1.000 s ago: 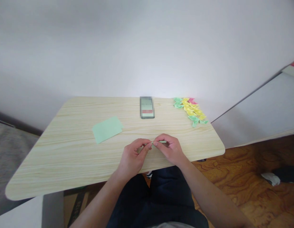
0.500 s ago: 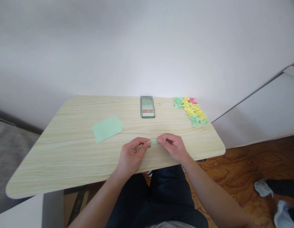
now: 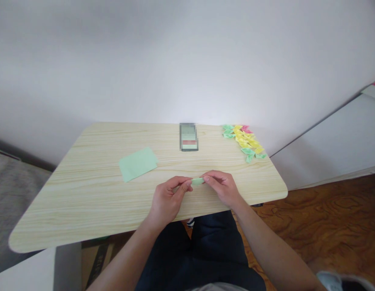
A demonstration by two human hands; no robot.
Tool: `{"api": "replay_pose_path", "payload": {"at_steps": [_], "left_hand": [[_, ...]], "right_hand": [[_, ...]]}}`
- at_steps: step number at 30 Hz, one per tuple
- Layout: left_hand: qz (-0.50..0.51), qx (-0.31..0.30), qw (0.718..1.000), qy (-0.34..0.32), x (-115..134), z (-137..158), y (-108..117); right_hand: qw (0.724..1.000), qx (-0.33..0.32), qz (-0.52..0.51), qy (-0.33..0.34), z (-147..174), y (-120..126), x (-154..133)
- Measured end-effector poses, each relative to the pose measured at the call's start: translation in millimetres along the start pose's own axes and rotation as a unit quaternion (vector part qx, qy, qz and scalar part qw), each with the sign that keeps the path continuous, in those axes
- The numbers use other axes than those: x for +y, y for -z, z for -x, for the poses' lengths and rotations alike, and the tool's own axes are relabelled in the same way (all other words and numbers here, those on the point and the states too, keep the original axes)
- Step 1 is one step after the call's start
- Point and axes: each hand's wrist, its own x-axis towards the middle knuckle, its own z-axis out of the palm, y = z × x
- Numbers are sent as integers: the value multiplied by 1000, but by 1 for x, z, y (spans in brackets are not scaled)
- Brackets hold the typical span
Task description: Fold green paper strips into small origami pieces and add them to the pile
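Near the front edge of the table, a small folded piece of green paper (image 3: 197, 182) is stretched between my two hands. My left hand (image 3: 169, 198) pinches its left end with thumb and forefinger. Its right end sits between the thumb and fingers of my right hand (image 3: 222, 186). Fingertips hide both ends of the paper. Flat green paper sheets (image 3: 138, 163) lie overlapped to the left of my hands. At the back right, several folded paper pieces (image 3: 246, 139) in green, yellow and pink are grouped together.
A phone (image 3: 189, 137) with a blurred screen lies at the back of the wooden table (image 3: 84, 194), close to the white wall (image 3: 187, 60). Below the table at left is a cardboard box (image 3: 93, 262). Part of another person's shoe (image 3: 329, 279) shows at lower right.
My right hand's fingers have shifted slightly along the paper, and more of the paper's right part shows. The other person's feet at lower right have moved, mostly out of view.
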Motion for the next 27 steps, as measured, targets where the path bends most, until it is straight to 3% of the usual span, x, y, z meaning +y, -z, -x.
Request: {"api": "replay_pose_path", "payload": {"at_steps": [10,18,27], "left_hand": [[3,-17,1000,2,-1,0,2],[-22,-34,999,-6,-1,-1,-1],[-11,1,1000,-4,-2,0,0]], "right_hand": [[1000,-14,8,-12,-1,3,-1],[999,-20,44,3,-2,-8,-6],[999,-13,40,-25,-3,-7,-1]]}}
